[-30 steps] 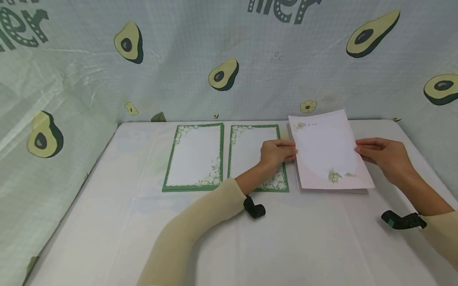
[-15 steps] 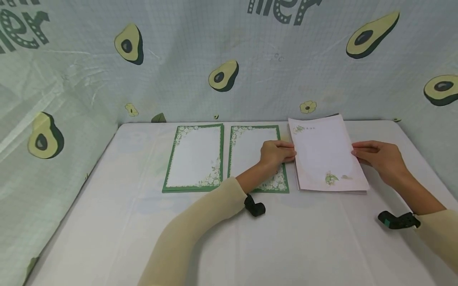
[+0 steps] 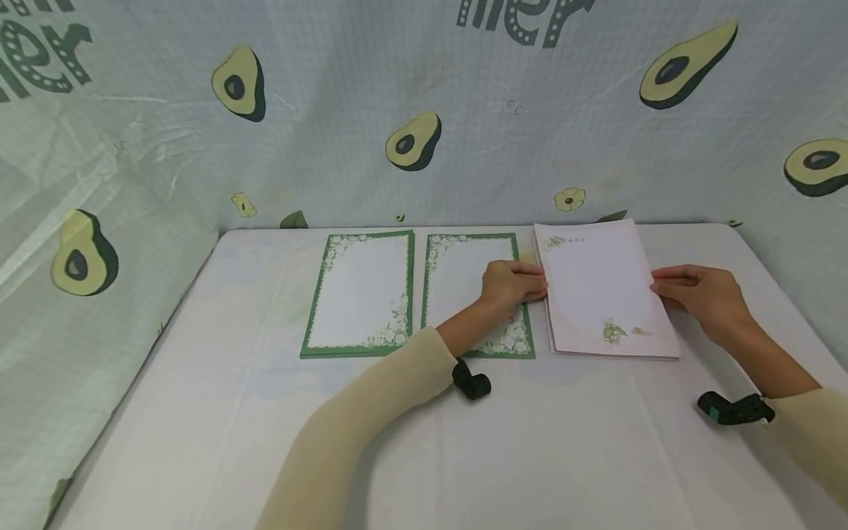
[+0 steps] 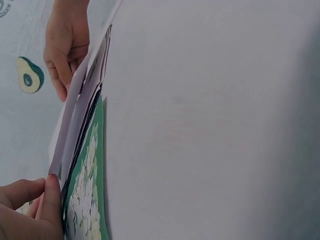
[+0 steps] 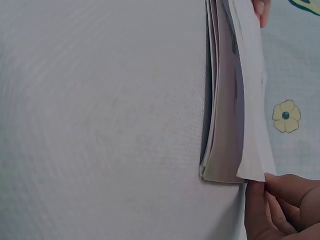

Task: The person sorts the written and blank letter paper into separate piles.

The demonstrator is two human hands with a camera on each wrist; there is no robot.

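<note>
A pale pink sheet of paper (image 3: 599, 291) with small flower prints lies over a stack of similar sheets at the right of the table. My left hand (image 3: 513, 285) pinches its left edge, and the right hand (image 3: 705, 294) pinches its right edge. Seen from the left wrist, the sheet (image 4: 64, 132) bows up a little above the stack. In the right wrist view a gap shows between the held sheet (image 5: 254, 100) and the stack (image 5: 220, 150). Beneath my left forearm lies a green-bordered floral sheet (image 3: 457, 283), partly hidden.
Another stack of green-bordered floral sheets (image 3: 361, 294) lies to the left. A white cloth covers the table (image 3: 563, 442). Behind it hangs a pale curtain (image 3: 318, 147) printed with avocados. Black wrist cameras (image 3: 472, 381) sit at both cuffs.
The held sheet has come down onto the stack, its far and right edges lower and more in line with it. My right hand has shifted slightly left and nearer; the left hand stays put.
</note>
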